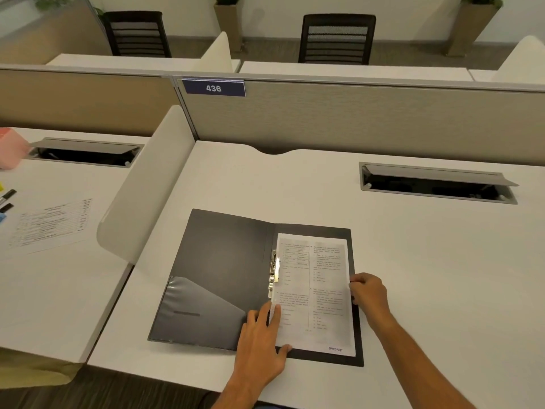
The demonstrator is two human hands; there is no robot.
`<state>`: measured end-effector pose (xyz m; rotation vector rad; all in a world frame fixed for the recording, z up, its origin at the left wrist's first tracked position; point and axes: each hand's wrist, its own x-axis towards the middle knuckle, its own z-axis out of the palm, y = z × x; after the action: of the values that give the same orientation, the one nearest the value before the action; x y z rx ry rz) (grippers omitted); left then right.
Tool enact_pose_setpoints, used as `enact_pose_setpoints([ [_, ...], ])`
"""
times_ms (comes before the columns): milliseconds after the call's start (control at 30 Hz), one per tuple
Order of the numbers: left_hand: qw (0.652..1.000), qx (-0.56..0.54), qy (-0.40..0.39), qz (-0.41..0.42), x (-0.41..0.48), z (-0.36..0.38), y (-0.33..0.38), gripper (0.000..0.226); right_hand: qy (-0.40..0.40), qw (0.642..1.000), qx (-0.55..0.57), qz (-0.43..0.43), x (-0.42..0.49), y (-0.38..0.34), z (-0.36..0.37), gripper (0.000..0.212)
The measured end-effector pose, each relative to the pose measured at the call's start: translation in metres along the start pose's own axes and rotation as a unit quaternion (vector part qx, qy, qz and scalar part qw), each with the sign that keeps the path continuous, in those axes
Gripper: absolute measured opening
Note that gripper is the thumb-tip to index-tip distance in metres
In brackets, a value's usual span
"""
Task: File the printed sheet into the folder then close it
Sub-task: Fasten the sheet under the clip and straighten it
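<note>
Now the printed sheet lies on the open folder's right half. Left hand, fingers spread flat, should press it beside the clip; right hand, pinching its edge, squares it.

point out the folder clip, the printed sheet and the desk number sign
clip (275, 271), head view, on the metal lever bar at the folder spine
sheet (324, 290), head view, on the middle of the printed page
sign (213, 88), head view, on the digits 436
</note>
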<state>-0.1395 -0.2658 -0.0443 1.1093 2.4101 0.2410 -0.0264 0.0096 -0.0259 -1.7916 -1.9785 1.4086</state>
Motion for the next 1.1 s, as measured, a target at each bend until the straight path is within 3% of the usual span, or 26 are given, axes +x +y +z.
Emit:
enact_pose_setpoints([
  [67, 0.999, 0.023, -0.009, 0.025, -0.001, -0.002, 0.001, 0.096, -0.001, 1.000, 0.009, 0.010, 0.005, -0.005, -0.004, 0.015],
  [267, 0.970, 0.154, 0.003, 0.190, -0.008, -0.001, 0.007, 0.064, -0.028, 0.999, -0.005, 0.015, 0.014, -0.019, -0.008, 0.012],
  [467, 0.975, 0.141, -0.036, 0.165, -0.014, -0.006, 0.010, 0.061, -0.022, 0.998, -0.052, -0.003, 0.012, -0.026, -0.008, 0.011],
  [600, 0.967, 0.175, -0.010, 0.185, -0.012, -0.006, 0.012, 0.049, -0.016, 0.998, -0.063, -0.011, 0.012, -0.028, -0.011, 0.015],
  [867, 0.977, 0.129, -0.012, 0.169, -0.008, -0.002, 0.012, 0.045, 0.013, 0.992, -0.116, -0.051, 0.017, -0.042, -0.005, 0.018],
  [1000, 0.983, 0.115, -0.025, 0.142, -0.008, -0.001, 0.012, 0.057, 0.026, 0.989, -0.117, -0.090, 0.024, -0.070, -0.003, 0.049],
  [1100, 0.985, 0.120, -0.035, 0.123, -0.008, -0.007, 0.011, 0.059, 0.018, 0.994, -0.098, -0.050, 0.034, -0.090, -0.005, 0.044],
])
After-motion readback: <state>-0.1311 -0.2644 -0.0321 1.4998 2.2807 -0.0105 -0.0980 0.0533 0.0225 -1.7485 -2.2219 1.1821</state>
